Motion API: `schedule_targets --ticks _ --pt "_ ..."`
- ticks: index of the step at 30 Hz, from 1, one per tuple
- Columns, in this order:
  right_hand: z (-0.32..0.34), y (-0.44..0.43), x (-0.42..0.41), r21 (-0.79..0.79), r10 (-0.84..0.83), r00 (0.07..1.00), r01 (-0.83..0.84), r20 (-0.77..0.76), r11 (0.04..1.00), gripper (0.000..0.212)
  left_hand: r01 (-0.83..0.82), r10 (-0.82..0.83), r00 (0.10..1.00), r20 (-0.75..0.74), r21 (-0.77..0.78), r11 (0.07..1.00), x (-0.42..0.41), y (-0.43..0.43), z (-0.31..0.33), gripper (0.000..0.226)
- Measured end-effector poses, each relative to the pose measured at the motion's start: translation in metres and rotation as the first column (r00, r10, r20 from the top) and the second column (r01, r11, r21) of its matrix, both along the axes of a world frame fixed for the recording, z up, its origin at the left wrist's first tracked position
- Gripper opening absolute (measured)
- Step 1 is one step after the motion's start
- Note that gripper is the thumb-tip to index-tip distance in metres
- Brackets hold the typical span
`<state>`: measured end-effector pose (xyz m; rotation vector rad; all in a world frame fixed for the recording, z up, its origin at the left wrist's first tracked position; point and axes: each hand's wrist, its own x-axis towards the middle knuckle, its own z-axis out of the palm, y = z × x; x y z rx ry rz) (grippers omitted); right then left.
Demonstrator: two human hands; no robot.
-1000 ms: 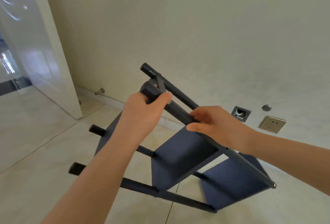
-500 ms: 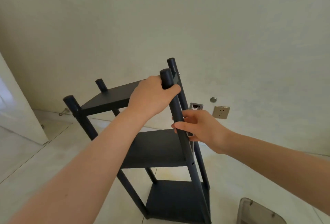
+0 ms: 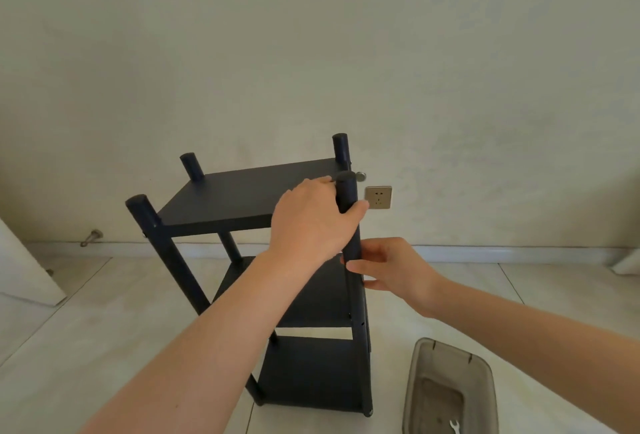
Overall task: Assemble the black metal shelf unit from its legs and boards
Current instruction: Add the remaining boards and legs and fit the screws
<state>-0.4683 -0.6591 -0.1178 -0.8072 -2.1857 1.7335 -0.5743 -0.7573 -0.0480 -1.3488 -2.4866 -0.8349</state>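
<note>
- Black metal shelf unit [image 3: 322,298]: round tubular legs [image 3: 166,260] and flat boards [image 3: 242,198] are showing an even matt painted finish, smooth, giving off almost no glare.
- Grey translucent plastic bin [image 3: 412,381]: smooth walls are letting the floor show through dimly; the rim is catching a soft sheen.
- Small silver metal wrench [image 3: 454,428]: is gleaming bright and bare.
- Square champagne-coloured wall socket plate [image 3: 378,197]: is showing a satin, metal-like face.
- Silver metal door stop [image 3: 90,237]: is shining dully.
- Pale beige floor tiles [image 3: 104,329]: are looking smooth and faintly glossy.
- Cream painted wall [image 3: 346,53]: is looking matt and slightly mottled.
</note>
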Motion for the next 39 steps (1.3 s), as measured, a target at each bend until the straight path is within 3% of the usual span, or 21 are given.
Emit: schedule_targets --ticks 9,11,14,17,19,21,23,25,26,30,35,39 --pt "-0.028 0.024 0.036 0.015 0.01 1.0 -0.009 -0.019 1.0 0.024 -0.018 0.001 0.985 -0.174 -0.095 0.995 0.039 0.019 -0.03 0.068" --pt "-0.03 0.024 0.038 0.055 0.016 0.999 -0.013 -0.045 0.998 0.024 -0.017 0.013 0.984 -0.175 -0.02 1.0 0.046 0.011 -0.036 0.071" --pt "-0.032 0.023 0.04 0.125 0.035 0.998 -0.028 -0.054 0.992 0.03 0.052 -0.005 0.988 -0.152 0.306 0.951 0.06 -0.017 -0.066 0.049" --pt "-0.034 0.021 0.041 0.141 0.044 0.997 -0.035 -0.063 0.989 0.032 -0.043 0.066 0.997 -0.027 0.513 0.857 0.079 -0.043 -0.113 0.04" --pt "-0.035 0.02 0.04 0.146 0.039 0.996 -0.027 -0.077 0.989 0.034 -0.223 0.126 0.966 0.225 0.486 0.845 0.091 -0.047 -0.136 0.038" --pt "-0.038 0.019 0.043 0.141 0.044 0.995 -0.031 -0.089 0.99 0.035 -0.348 0.143 0.822 0.552 0.287 0.892 0.095 -0.04 -0.155 0.036" --pt "-0.043 0.021 0.052 0.14 0.052 0.994 -0.039 -0.094 0.989 0.031 -0.345 0.209 0.57 0.794 0.001 0.939 0.094 -0.031 -0.17 0.023" --pt "-0.053 0.027 0.064 0.126 0.047 0.995 -0.035 -0.091 0.991 0.024 -0.277 0.285 0.299 0.911 -0.203 0.939 0.091 -0.026 -0.183 0.032" --pt "-0.059 0.03 0.07 0.109 0.038 0.996 -0.03 -0.076 0.994 0.02 -0.25 0.287 0.204 0.936 -0.233 0.94 0.088 -0.025 -0.19 0.041" --pt "-0.094 0.049 0.093 0.052 0.024 0.996 -0.029 0.085 0.998 0.019 -0.265 0.172 0.113 0.979 -0.137 0.954 0.083 -0.023 -0.205 0.06" --pt "-0.159 0.07 0.114 -0.185 -0.017 0.961 0.07 0.277 0.98 0.019 -0.298 -0.004 -0.002 1.0 0.004 0.955 0.075 -0.013 -0.206 0.06" --pt "-0.221 0.077 0.126 -0.197 0.013 0.889 0.087 0.459 0.977 0.007 -0.347 -0.046 -0.034 0.998 0.031 0.937 0.069 -0.005 -0.215 0.056"
